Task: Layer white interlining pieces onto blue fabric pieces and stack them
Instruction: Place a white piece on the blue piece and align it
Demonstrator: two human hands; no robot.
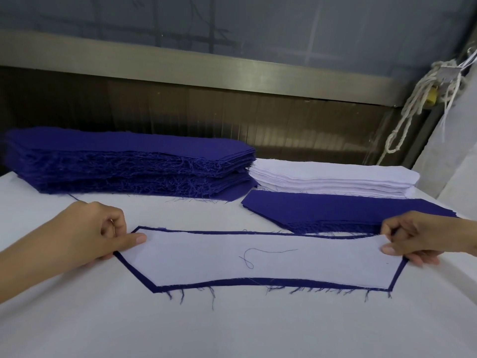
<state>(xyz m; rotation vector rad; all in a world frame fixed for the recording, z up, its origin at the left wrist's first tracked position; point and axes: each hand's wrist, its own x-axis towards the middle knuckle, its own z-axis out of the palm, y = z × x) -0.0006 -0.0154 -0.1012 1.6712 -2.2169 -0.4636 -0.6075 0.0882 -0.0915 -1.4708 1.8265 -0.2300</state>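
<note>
Head view: your left hand (103,233) is at the left end of the white interlining piece (258,257). The thumb lies flat on top of its corner and the other fingers are curled in just above it, so that hand is pinching the end. Your right hand (418,241) grips the opposite end the same way, with the thumb pressed on the white cloth, the forefinger bent over it and the lower fingers showing past the edge.

The white piece lies flat on a blue fabric piece (232,282) of the same shape. The blue shows only as a narrow frayed border all the way round. The layered pair sits in the middle of the white desk (232,326), directly in front of you, and a loose dark thread (268,252) curls across the white surface.

Behind your left hand stands a tall stack of blue pieces (124,161) with ragged edges. To its right, touching it, is a lower stack of white pieces (330,179). In front of that lies a thin blue pile (348,210), whose near edge runs just behind the pair you hold. A knotted white rope (413,107) hangs at the far right, below a metal rail (206,65).
</note>
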